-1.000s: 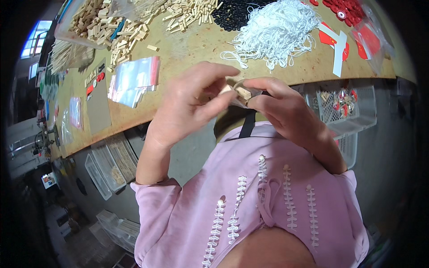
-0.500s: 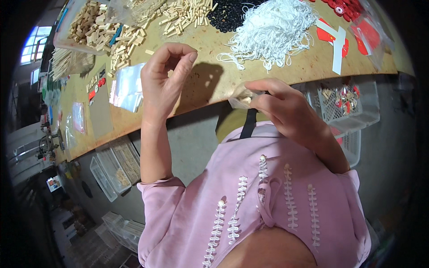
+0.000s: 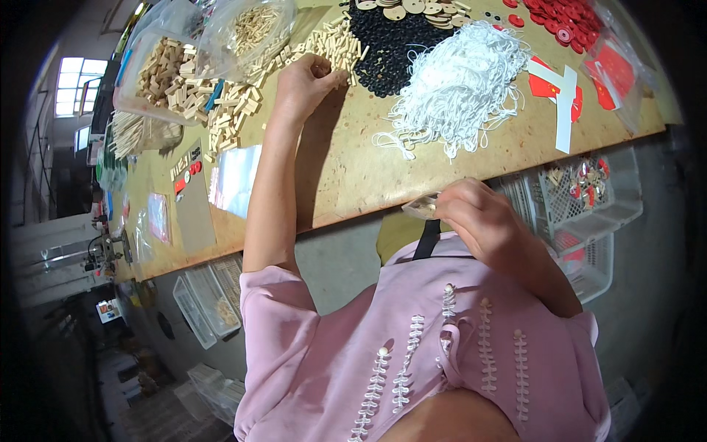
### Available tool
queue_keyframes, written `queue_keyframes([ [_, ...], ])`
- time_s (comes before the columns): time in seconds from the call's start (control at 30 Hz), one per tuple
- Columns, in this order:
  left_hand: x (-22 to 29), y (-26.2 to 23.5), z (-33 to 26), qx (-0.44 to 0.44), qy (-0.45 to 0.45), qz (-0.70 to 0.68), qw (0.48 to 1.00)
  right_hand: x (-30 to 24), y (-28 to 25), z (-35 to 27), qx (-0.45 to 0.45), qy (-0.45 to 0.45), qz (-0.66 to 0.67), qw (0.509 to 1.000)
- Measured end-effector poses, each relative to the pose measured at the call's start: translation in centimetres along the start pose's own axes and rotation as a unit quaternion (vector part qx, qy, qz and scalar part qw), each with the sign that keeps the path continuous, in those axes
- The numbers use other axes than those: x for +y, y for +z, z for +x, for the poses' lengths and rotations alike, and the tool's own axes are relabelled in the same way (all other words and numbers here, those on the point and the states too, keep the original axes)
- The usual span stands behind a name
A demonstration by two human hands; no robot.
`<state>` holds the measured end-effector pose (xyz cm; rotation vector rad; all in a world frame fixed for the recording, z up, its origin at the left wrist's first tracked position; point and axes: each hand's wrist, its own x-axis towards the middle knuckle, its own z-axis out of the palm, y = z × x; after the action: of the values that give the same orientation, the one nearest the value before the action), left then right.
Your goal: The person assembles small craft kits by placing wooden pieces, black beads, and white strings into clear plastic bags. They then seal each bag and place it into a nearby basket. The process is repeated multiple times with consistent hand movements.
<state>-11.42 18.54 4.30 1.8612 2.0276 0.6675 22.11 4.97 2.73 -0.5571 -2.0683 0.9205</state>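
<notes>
My left hand is over the table at the near edge of a pile of small wooden dowel pieces. Its fingers are curled and the thumb points toward the pile; whatever may be in the fingertips is hidden. To the right of that hand lie many small black pieces. At the table's front edge my right hand is closed on a small clear plastic bag. Something pale sits inside the bag, partly covered by the fingers.
White looped cords are heaped in the middle, with red discs far right. Wooden blocks spill from a clear tub at left. Flat clear bags lie near my left forearm. Plastic baskets stand below the table.
My left hand has moved forward and to the right, up to the dowel pieces. My right hand still holds the bag, and the view has shifted slightly.
</notes>
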Motion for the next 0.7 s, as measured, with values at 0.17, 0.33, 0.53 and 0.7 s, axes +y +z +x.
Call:
queue_keyframes([
  [0.17,-0.2,0.3,0.6,-0.017,-0.038,0.027,0.999,0.0,-0.5,0.1,-0.023,0.024,-0.003,0.999],
  [0.33,-1.1,-0.1,0.5,-0.039,-0.049,0.020,0.998,0.2,-0.6,-0.1,-0.031,0.038,0.004,0.999],
  [0.53,-4.8,0.5,0.1,0.042,-0.056,-0.187,0.980,0.2,-0.4,-0.2,-0.017,0.029,-0.001,0.999],
  [0.7,-0.8,-0.3,-2.9,0.045,0.011,0.034,0.998,0.2,-0.1,-0.2,-0.028,0.029,-0.003,0.999],
])
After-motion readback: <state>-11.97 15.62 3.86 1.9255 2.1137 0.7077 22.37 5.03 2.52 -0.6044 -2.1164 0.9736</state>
